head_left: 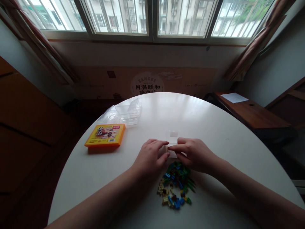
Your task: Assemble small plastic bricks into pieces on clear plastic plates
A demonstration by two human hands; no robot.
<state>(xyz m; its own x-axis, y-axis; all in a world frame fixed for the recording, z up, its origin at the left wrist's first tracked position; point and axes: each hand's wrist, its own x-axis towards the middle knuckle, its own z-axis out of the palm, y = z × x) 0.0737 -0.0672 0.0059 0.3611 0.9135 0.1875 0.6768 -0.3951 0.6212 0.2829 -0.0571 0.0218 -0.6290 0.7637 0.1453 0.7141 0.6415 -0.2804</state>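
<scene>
My left hand (pixel 150 156) and my right hand (pixel 192 154) meet over the middle of a round white table (pixel 214 127). Their fingertips pinch together around a small pale piece (pixel 172 152), partly hidden by the fingers. A small clear plastic bit (pixel 173 135) lies just beyond them. Close in front of me sits a pile of several small building bricks (pixel 175 183) in green, blue, yellow and brown, just below my hands.
An orange box (pixel 105 135) with a printed lid lies on the table to the left. Clear plastic trays (pixel 126 113) sit behind it near the far edge. A wooden desk (pixel 250 111) with a sheet of paper stands at the right, under the window.
</scene>
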